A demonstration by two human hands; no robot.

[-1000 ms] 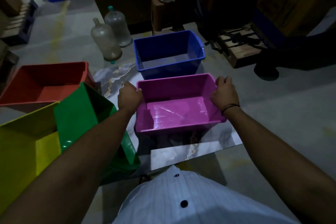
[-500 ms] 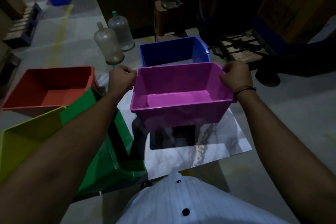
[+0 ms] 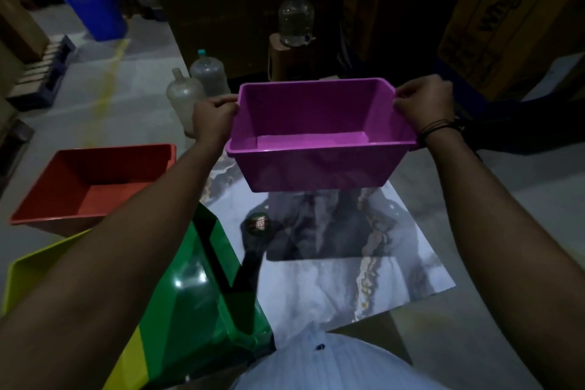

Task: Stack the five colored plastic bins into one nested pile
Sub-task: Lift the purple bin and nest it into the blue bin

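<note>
I hold the purple bin (image 3: 319,136) up in the air, level and open side up. My left hand (image 3: 213,119) grips its left rim and my right hand (image 3: 422,103) grips its right rim. The blue bin is hidden behind the purple one. On the left, the orange bin (image 3: 95,187) rests on the floor. Nearer me, the green bin (image 3: 202,291) is tilted against the yellow bin (image 3: 34,266), both partly covered by my left forearm.
A marble-patterned tile (image 3: 364,266) lies on the floor under the purple bin. Two cloudy plastic bottles (image 3: 186,98) stand behind my left hand. A wooden stand with stacked bottles (image 3: 296,22) and cardboard boxes (image 3: 506,16) are at the back.
Both hands lifted the purple bin off the marble tile and carried it up and away from me. It now covers the blue bin.
</note>
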